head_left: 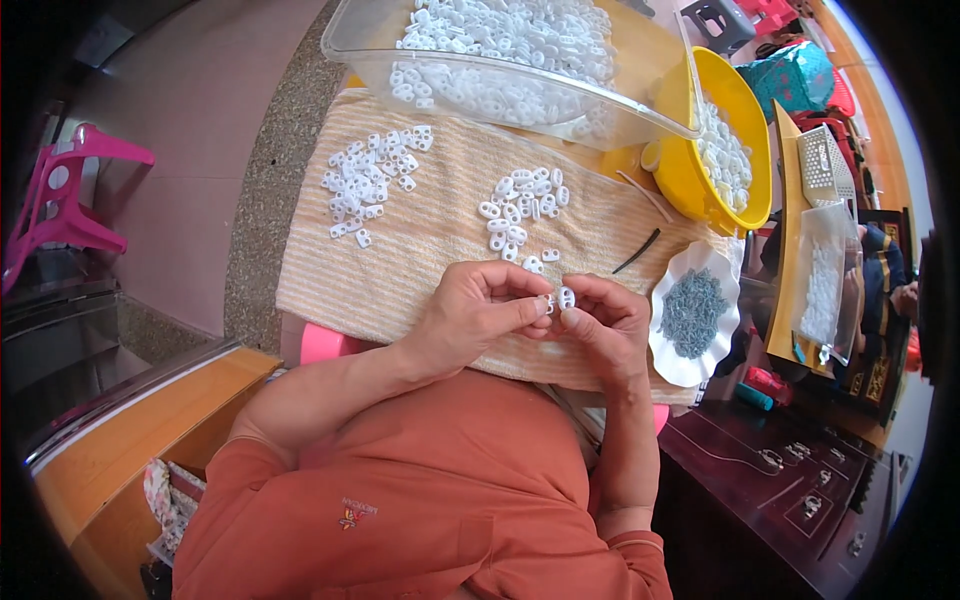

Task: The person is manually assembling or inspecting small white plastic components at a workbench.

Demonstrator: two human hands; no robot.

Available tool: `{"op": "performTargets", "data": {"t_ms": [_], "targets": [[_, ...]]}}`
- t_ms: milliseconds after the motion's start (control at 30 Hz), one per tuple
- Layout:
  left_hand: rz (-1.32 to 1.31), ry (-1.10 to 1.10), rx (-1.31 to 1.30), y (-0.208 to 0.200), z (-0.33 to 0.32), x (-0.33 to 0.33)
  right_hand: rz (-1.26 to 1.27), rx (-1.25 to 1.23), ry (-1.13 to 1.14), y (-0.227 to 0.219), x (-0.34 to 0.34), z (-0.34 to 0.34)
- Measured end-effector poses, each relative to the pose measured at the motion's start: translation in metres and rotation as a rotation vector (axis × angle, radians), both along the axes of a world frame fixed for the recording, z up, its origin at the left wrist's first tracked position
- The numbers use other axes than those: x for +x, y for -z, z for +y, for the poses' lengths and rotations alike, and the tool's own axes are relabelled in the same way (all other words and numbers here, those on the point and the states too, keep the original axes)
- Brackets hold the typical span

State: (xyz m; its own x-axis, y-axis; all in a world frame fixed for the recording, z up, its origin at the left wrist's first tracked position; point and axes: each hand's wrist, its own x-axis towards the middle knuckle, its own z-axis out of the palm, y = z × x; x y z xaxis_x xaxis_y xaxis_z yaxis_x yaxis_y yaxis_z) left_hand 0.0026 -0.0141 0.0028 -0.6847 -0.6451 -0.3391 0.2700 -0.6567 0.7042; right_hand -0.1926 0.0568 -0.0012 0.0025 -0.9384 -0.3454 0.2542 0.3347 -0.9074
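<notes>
My left hand (475, 308) pinches a small white plastic piece (549, 303) between thumb and fingertips. Close beside it, my right hand (608, 322) grips a white oval plastic piece with two holes (567, 298). The two pieces are side by side; I cannot tell whether they touch. Just beyond my hands lies a loose group of white two-holed oval pieces (522, 190). Farther left on the striped cloth (430, 190) is a heap of smaller white plastic pieces (365, 180). Right of my right hand stands a white wavy-rimmed dish (664, 352) filled with small grey-blue pieces (695, 312).
A large clear bin (490, 75) of white pieces stands at the far edge, beside a yellow basin (700, 190) with more. A dark thin strip (637, 250) lies on the cloth. A pink stool (75, 190) is at left. A person's hand (905, 300) shows at far right.
</notes>
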Motion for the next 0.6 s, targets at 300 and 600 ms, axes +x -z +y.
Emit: {"op": "performTargets", "data": {"t_ms": [300, 600], "targets": [[0.005, -0.005, -0.013, 0.003, 0.0008, -0.0002, 0.066, -0.065, 0.016, 0.002, 0.0023, 0.0012], [0.0, -0.008, -0.011, 0.0021, 0.0018, -0.0001, 0.116, -0.092, 0.01, 0.0061, 0.0005, 0.0022]]}}
